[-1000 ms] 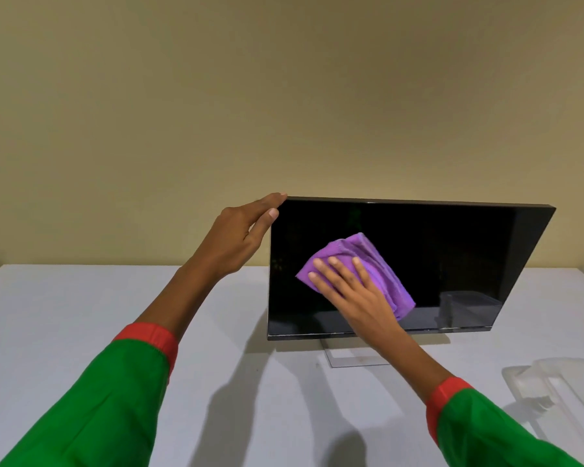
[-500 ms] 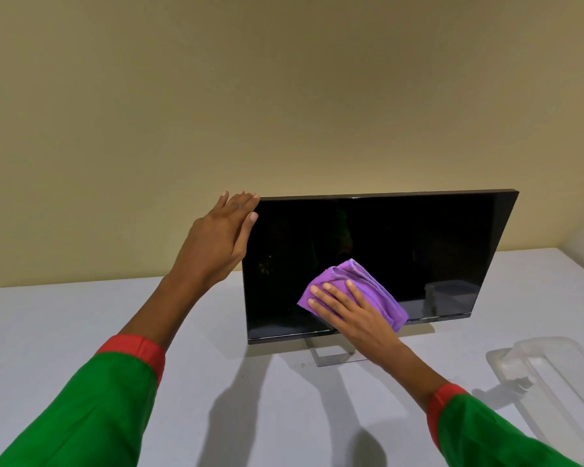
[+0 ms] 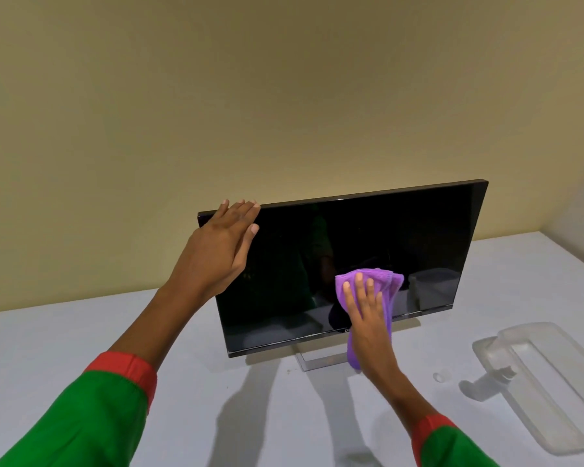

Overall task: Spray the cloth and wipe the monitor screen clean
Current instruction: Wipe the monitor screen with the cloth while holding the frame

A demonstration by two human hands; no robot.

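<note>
A black monitor [image 3: 402, 237] stands on a white table, its screen dark and facing me. My left hand [image 3: 220, 251] grips its top left corner, fingers over the upper edge and thumb on the screen side. My right hand [image 3: 366, 315] presses a purple cloth [image 3: 390, 288] flat against the lower middle of the screen. The cloth hangs down past the bottom bezel beside my wrist. No spray bottle is clearly visible.
A clear plastic tray [image 3: 550, 389] lies on the white table [image 3: 64, 348] at the right, with a small clear cap [image 3: 439, 377] just left of it. The monitor's stand [image 3: 321, 360] shows below the screen. A beige wall rises behind.
My right hand has slid the cloth from the left middle of the screen down and right to the lower middle. The left hand stays on the top corner. The view has shifted.
</note>
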